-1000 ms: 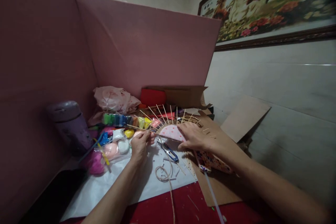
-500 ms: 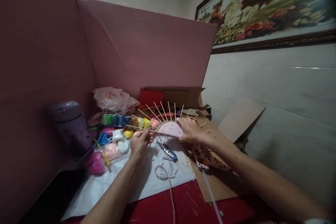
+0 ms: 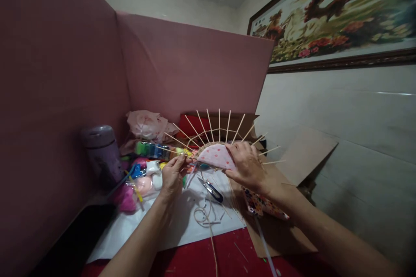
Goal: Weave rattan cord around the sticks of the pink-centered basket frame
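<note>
A half-round craft piece [image 3: 216, 156] covered in white fabric with red dots is held up over the table. Thin wooden sticks [image 3: 219, 123] fan out from its curved edge, with a line of cord strung across several of them. My right hand [image 3: 245, 162] grips its right side, thumb below and fingers over the top. At the left corner, my left hand [image 3: 175, 173] pinches the twine close to the lowest stick; its fingertips partly hide the contact. Loose twine [image 3: 212, 242] curls on the white sheet below. Blue-handled thread snips [image 3: 212, 191] lie under the piece.
Bags of coloured clay [image 3: 144, 184] and a purple bottle [image 3: 102, 156] stand on the left. Brown cardboard [image 3: 279, 238] with a flowered fabric item [image 3: 263, 203] lies on the right. A white sheet [image 3: 175, 229] covers part of the red table. Pink panels [image 3: 195, 69] stand behind.
The half-round piece is raised and tilted more upright, so its sticks stand higher and spread wider in view. My right hand turned with it. The camera view also shifted slightly.
</note>
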The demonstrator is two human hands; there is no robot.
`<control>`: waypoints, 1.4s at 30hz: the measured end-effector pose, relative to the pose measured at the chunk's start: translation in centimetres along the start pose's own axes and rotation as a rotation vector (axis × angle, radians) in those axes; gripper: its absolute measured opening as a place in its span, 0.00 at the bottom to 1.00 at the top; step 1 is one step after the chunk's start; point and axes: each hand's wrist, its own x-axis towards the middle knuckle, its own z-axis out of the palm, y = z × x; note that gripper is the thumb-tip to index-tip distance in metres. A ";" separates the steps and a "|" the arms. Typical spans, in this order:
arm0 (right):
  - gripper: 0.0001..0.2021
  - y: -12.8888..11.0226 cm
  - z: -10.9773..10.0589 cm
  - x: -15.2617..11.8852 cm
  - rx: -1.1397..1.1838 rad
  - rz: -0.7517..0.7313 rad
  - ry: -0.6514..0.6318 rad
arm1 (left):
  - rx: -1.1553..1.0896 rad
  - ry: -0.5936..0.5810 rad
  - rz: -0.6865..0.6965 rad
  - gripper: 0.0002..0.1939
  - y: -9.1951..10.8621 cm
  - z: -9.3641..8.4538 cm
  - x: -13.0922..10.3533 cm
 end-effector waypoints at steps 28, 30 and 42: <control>0.32 -4.5 -1.3 -2.3 0.011 0.297 0.034 | 0.122 0.148 0.162 0.16 1.9 2.2 -1.5; 0.32 -4.5 -1.3 -2.4 0.011 0.298 0.061 | 0.149 0.128 0.121 0.16 1.6 2.8 -2.2; 0.32 -5.6 -2.4 -2.2 0.034 0.299 0.143 | 0.080 0.004 -0.128 0.14 -0.6 7.8 -5.7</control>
